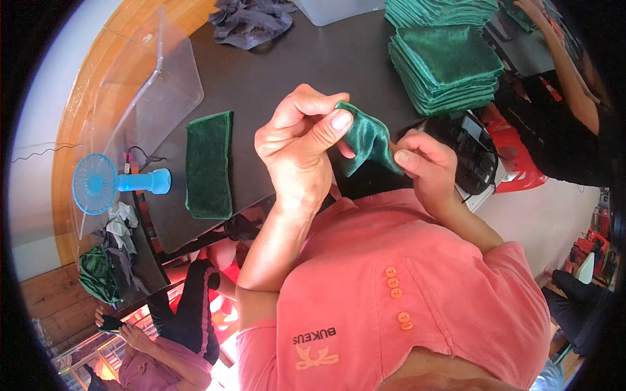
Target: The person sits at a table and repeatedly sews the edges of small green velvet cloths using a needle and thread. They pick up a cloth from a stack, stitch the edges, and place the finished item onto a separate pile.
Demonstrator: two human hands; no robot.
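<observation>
Between my two hands, above the dark table, is a small piece of green velvet cloth [368,140], bunched and folded. My left hand [300,140] pinches its upper corner between thumb and forefinger, with the other fingers curled behind. At the cloth's right edge my right hand [427,159] is closed too, thumb against fingers. A folded green velvet piece [208,166] lies flat on the table to the left of my left hand.
Stacked green velvet pieces [447,68] stand at the back right. A black machine [475,153] sits beside my right hand. A blue fan [98,184] and a clear plastic bin [166,91] are at left, grey cloth [251,23] at the back. Other people work nearby.
</observation>
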